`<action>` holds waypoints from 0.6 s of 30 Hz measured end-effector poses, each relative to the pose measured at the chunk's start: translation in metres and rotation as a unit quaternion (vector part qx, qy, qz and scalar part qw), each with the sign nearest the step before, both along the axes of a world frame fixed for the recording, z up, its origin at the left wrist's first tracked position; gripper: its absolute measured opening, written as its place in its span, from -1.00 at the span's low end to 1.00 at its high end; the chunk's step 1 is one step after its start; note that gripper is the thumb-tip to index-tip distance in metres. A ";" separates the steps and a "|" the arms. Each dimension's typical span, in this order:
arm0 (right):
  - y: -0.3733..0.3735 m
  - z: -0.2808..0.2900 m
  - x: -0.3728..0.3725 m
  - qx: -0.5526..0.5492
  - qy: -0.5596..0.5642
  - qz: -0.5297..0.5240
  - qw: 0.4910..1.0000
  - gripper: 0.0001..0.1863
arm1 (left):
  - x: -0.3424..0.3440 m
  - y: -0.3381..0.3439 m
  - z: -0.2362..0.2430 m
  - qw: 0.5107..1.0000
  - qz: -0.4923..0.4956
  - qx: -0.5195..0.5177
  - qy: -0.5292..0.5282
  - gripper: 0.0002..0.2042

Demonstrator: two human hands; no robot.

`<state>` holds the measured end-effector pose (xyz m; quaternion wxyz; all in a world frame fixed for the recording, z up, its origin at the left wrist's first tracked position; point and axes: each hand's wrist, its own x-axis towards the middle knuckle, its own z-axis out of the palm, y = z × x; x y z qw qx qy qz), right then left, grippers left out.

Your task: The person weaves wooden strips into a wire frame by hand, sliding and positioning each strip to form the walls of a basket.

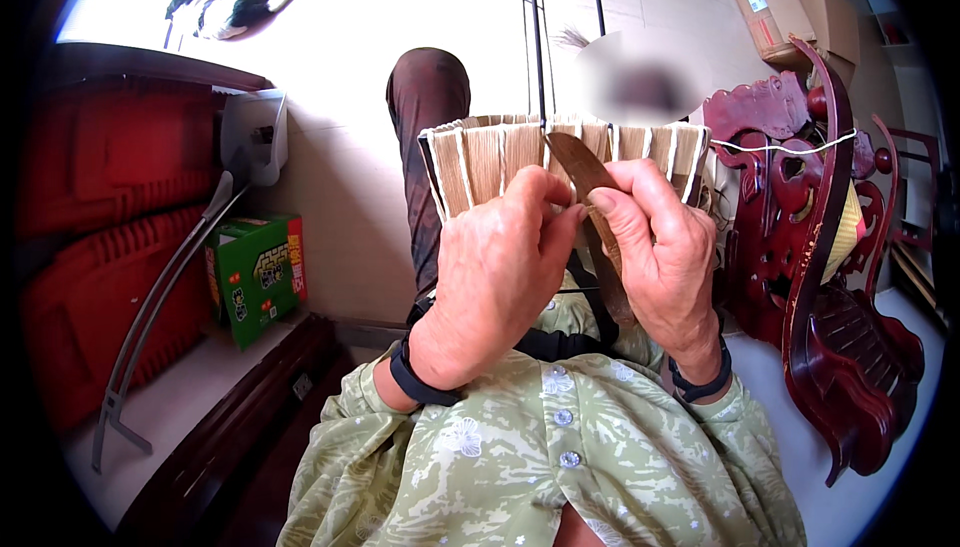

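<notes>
In front of my lap stands a block of beige, thinly ridged material [520, 151], crossed by white cords and dark at its side edges. Over its near side, my right hand [665, 247] grips a long, flat brown wooden blade [607, 269] between thumb and fingers. The blade lies at a slant, its pointed tip toward the block's top edge. My left hand [500, 272] is beside it, thumb and forefinger pinched together close to the blade; whatever is between them is too small to make out. A dark rod [536, 37] reaches away from the block's top edge.
At right is a carved dark-red wooden chair [800, 247] with a white cord [785, 148] tied across. Behind it lies an open cardboard box [800, 12]. To the left are a green carton [255, 277], a grey metal frame [165, 312] and red cushions [120, 287].
</notes>
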<state>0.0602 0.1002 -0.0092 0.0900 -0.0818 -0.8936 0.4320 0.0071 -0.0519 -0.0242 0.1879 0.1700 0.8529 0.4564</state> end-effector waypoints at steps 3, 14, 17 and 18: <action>0.001 0.001 0.001 0.011 0.003 -0.002 1.000 -0.82 | -0.003 -0.001 -0.003 0.999 0.005 0.021 -0.049 -0.87; 0.008 0.009 0.013 -0.022 -0.086 -0.041 0.995 -0.91 | -0.001 0.004 0.001 0.971 0.055 0.133 -0.190 -0.88; 0.012 0.011 0.011 0.000 -0.108 -0.026 0.994 -0.91 | -0.006 0.000 0.003 0.941 0.066 0.189 -0.273 -0.87; 0.011 0.011 0.010 0.015 -0.110 -0.022 0.994 -0.91 | -0.008 -0.002 0.003 0.937 0.062 0.198 -0.282 -0.87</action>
